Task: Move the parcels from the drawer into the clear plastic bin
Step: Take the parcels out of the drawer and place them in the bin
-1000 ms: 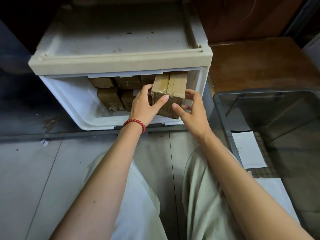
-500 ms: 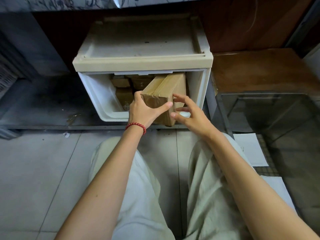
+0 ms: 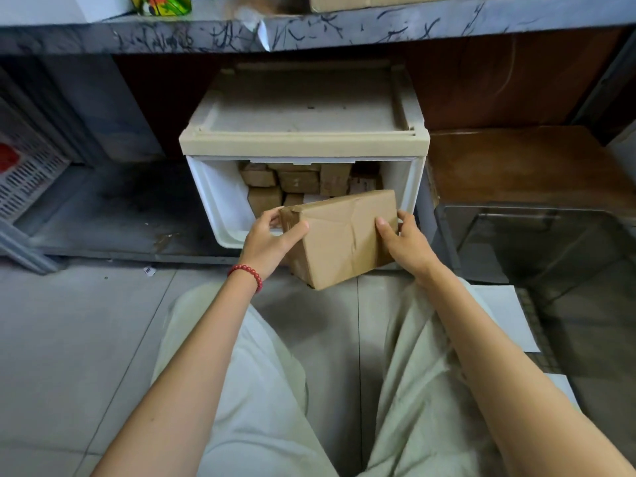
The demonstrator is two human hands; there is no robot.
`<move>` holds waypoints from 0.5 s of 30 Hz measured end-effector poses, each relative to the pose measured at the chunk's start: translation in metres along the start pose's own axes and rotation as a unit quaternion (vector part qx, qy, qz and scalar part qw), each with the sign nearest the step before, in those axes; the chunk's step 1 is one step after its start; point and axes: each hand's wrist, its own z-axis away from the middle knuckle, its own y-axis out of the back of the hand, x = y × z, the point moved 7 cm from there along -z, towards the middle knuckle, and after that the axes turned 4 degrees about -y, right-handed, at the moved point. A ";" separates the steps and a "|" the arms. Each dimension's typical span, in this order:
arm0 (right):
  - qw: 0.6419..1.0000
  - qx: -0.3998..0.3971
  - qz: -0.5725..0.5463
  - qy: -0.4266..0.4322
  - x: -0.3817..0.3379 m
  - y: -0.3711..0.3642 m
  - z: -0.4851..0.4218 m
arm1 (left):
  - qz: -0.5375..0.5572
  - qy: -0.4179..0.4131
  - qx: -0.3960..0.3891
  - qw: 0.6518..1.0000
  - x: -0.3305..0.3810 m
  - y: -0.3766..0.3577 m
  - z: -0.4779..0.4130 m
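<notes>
A brown cardboard parcel [image 3: 339, 235] with tape over its left end hangs in the air just in front of the open white drawer [image 3: 220, 197]. My left hand [image 3: 272, 241] grips its taped left end, thumb on top. My right hand [image 3: 406, 244] holds the right end, thumb on the top face and fingers curled behind. Several smaller brown parcels [image 3: 297, 182] stay stacked at the back of the drawer. The clear plastic bin [image 3: 537, 242] stands on the floor to the right, with white paper seen through its base.
The drawer belongs to a cream plastic unit [image 3: 303, 141] under a dark scratched counter edge [image 3: 309, 36]. A brown wooden surface [image 3: 516, 163] lies behind the bin. A white perforated crate [image 3: 24, 166] sits at far left. My knees in pale trousers [image 3: 275, 373] fill the foreground over grey floor tiles.
The parcel has come out of the drawer toward me and turned flat, long side across. My right hand has closed on its right end. The view has pulled back and tilted up.
</notes>
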 end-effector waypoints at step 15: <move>0.982 -0.139 -0.129 0.009 -0.008 -0.016 0.009 | 0.147 0.112 0.032 0.982 -0.033 0.028 -0.002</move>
